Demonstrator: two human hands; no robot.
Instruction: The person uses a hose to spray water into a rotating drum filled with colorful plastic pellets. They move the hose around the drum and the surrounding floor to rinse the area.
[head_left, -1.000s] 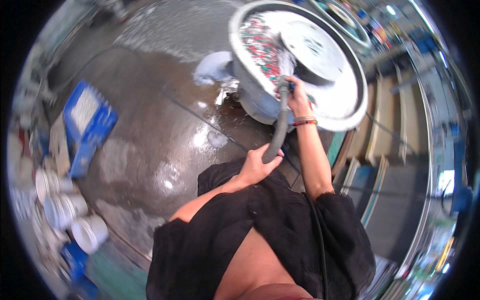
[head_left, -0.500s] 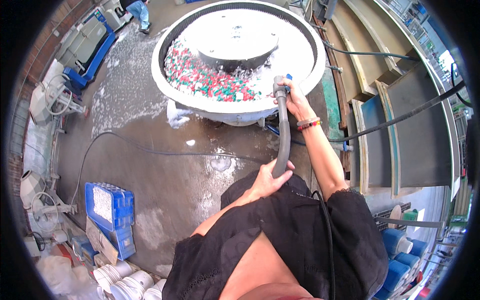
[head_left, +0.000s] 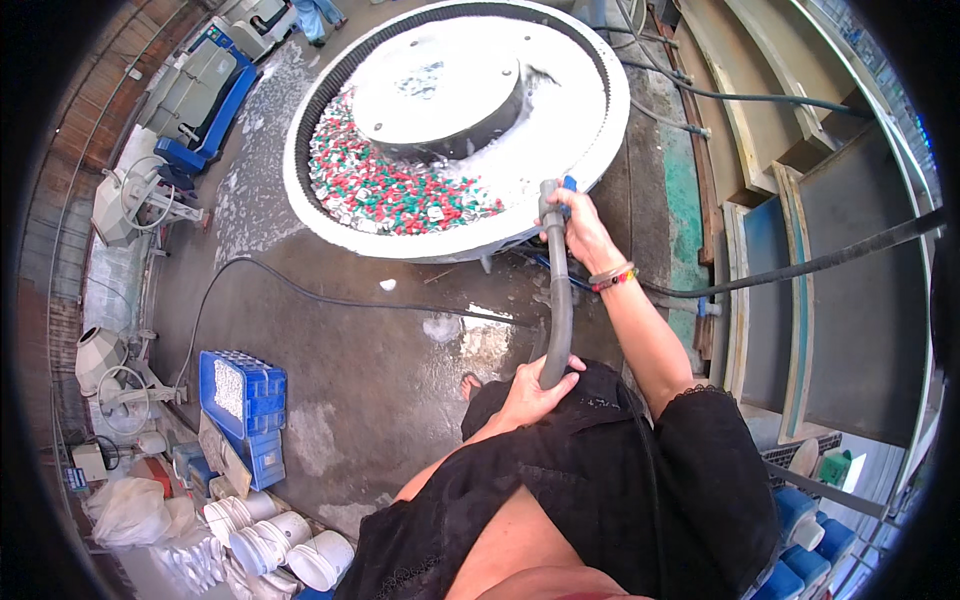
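My right hand point(head_left: 585, 232) is closed round the upper end of a grey hose point(head_left: 560, 310), by its grey valve fitting with a blue handle. Lower down, close to my body, my left hand point(head_left: 538, 388) wraps round the same hose. The valve end reaches the near right rim of a large round white tub point(head_left: 400, 245) with a ribbed inner wall. Red, green and white small pieces point(head_left: 390, 195) fill the tub's left and near side, and white foam point(head_left: 560, 120) covers its right. A round white-topped hub point(head_left: 440, 80) stands in its middle.
Wet floor point(head_left: 330, 360) with foam patches surrounds the tub, and a thin dark hose point(head_left: 330, 298) crosses it. Blue crates point(head_left: 255, 400) and white buckets point(head_left: 320, 560) stand at left. Wooden-framed panels point(head_left: 850, 300) line the right. Another person's legs point(head_left: 315, 18) show far off.
My view has shifted, so the tub sits further left. Both hands keep their hold on the hose. The distant person's legs have moved a little, and my foot now shows.
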